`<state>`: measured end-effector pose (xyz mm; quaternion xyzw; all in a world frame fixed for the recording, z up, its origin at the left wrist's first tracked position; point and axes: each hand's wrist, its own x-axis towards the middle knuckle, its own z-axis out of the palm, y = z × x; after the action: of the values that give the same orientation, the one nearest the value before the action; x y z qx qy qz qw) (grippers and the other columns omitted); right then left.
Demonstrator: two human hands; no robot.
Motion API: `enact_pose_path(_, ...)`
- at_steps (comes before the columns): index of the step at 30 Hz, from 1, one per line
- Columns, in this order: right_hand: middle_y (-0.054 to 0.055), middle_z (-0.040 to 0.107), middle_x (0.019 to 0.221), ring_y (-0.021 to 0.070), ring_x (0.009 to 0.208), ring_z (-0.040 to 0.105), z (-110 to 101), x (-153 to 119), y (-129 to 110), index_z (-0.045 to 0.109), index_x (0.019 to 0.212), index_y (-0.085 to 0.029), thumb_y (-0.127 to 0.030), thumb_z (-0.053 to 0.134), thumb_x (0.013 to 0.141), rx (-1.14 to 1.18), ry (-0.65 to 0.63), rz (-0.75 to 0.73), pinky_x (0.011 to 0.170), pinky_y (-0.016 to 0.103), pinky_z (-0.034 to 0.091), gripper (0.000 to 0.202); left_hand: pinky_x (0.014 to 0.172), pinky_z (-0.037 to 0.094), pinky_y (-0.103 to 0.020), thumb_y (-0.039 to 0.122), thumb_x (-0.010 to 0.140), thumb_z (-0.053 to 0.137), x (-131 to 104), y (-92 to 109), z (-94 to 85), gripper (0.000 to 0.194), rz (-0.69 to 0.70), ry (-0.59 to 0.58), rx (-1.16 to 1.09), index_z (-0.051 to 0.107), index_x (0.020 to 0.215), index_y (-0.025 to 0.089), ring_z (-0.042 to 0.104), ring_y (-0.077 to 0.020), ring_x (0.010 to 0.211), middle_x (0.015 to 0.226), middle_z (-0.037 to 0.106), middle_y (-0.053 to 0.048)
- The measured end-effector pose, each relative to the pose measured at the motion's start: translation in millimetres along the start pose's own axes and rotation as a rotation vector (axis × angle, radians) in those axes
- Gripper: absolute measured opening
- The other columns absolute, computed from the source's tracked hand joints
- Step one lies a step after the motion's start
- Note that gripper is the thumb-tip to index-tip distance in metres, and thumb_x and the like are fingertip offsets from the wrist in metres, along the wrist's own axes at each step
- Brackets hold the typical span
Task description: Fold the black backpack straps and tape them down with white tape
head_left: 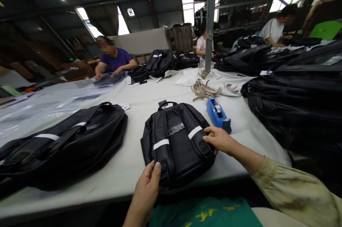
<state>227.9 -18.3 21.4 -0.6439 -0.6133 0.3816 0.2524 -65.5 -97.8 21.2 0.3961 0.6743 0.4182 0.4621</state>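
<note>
Clear plastic bags (61, 104) are spread along the left side of the white-covered tabletop (114, 180). In front of them, near the left front corner, black bags (88, 148) are laid, with white bands seen around their straps. At the far edge, a dark item (109, 79) is handled by a person in a purple shirt (116, 57).

At the middle of the near edge, a black backpack (184, 154) is laid with its straps up and its handle toward the far edge. Its lower left edge is pinched by the left hand (148, 182), thumb and fingers held narrow. Both straps are already banded, by a left white band (161, 144) and a right white band (195, 132); a shiny patch (176, 129) is seen between them, and a dark tag (162, 103) beside the handle. No plastic cover is seen around it; whether anything is left undone cannot be told. Its right edge is gripped by the right hand (220, 139), thumb above, other fingers partly hidden.

Just beyond that hand, a blue tape dispenser (217, 114) is left untouched. Pale curved strips (205, 89) are heaped farther back, and along the right edge black bags are piled high (301, 106).
</note>
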Motion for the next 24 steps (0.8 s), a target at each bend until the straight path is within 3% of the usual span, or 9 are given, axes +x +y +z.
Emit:
enact_pose_path(4,0.004,0.068,0.074,0.02,0.075,0.066,2,-13,17,0.057,0.122,-0.014,-0.029,0.06,0.086,-0.217,0.147,-0.263,0.072,0.03,0.05,0.039,0.097,0.044,-0.04,0.04,0.081,0.062,-15,-19,-8.4,0.03,0.507,0.111,0.493,0.07,0.105,0.023,0.061,-0.0308,0.106,0.108,0.07,-0.011)
enact_pose_path(6,0.009,0.07,0.089,0.0218,0.085,0.066,-2,-29,26,0.056,0.124,-0.015,-0.033,0.057,0.089,-0.256,0.228,-0.417,0.08,0.034,0.051,0.039,0.102,0.039,-0.041,0.034,0.079,0.066,-21,-31,-15.7,0.034,0.737,0.078,0.648,0.069,0.112,0.025,0.059,-0.0308,0.111,0.116,0.068,-0.011)
enact_pose_path(8,0.013,0.069,0.106,0.0246,0.101,0.063,-4,-48,28,0.06,0.119,-0.015,-0.031,0.057,0.089,-0.307,0.307,-0.665,0.092,0.039,0.048,0.034,0.102,0.038,-0.043,0.03,0.077,0.069,-22,-40,-20.0,0.04,0.897,0.067,0.798,0.066,0.117,0.025,0.058,-0.0316,0.112,0.119,0.067,-0.012)
enact_pose_path(10,0.014,0.066,0.117,0.0261,0.114,0.057,2,-66,22,0.063,0.113,-0.016,-0.026,0.057,0.089,-0.375,0.287,-0.951,0.101,0.043,0.043,0.027,0.101,0.038,-0.046,0.028,0.078,0.069,-20,-42,-19.0,0.042,1.012,0.106,0.937,0.064,0.119,0.021,0.059,-0.0324,0.112,0.118,0.068,-0.014)
enact_pose_path(12,0.014,0.064,0.122,0.0258,0.119,0.054,20,-76,12,0.063,0.114,-0.013,-0.021,0.054,0.089,-0.44,0.153,-1.124,0.105,0.042,0.041,0.028,0.101,0.038,-0.05,0.026,0.08,0.066,-14,-40,-12.9,0.041,1.095,0.108,1.043,0.062,0.119,0.016,0.058,-0.0329,0.113,0.119,0.067,-0.016)
enact_pose_path(14,0.016,0.062,0.125,0.0274,0.121,0.052,48,-75,2,0.06,0.121,-0.008,-0.017,0.051,0.089,-0.536,0.065,-1.108,0.105,0.042,0.043,0.034,0.105,0.035,-0.054,0.023,0.081,0.064,-6,-36,-4.2,0.043,1.144,0.059,1.098,0.059,0.122,0.013,0.056,-0.0337,0.118,0.122,0.065,-0.017)
enact_pose_path(18,0.025,0.056,0.131,0.0361,0.122,0.052,96,-49,-11,0.058,0.125,-0.002,-0.017,0.051,0.089,-0.724,0.097,-0.871,0.1,0.053,0.044,0.04,0.104,0.038,-0.052,0.009,0.08,0.053,10,-37,7.1,0.047,1.232,0.031,1.143,0.056,0.127,0.01,0.055,-0.0328,0.12,0.121,0.066,-0.017)
enact_pose_path(21,0.025,0.059,0.127,0.0369,0.117,0.056,112,-31,-13,0.063,0.118,-0.003,-0.018,0.05,0.09,-0.785,0.064,-0.893,0.095,0.054,0.047,0.034,0.099,0.045,-0.044,0.002,0.083,0.042,22,-41,2.6,0.048,1.384,0.047,1.125,0.056,0.128,0.01,0.059,-0.0272,0.115,0.113,0.069,-0.016)
enact_pose_path(24,0.023,0.06,0.127,0.0349,0.116,0.057,118,-25,-8,0.064,0.116,-0.006,-0.018,0.049,0.092,-0.794,0.057,-0.986,0.094,0.051,0.048,0.031,0.099,0.046,-0.041,0.007,0.089,0.038,34,-41,-9.0,0.044,1.484,0.007,1.121,0.057,0.128,0.014,0.059,-0.0249,0.113,0.111,0.07,-0.014)
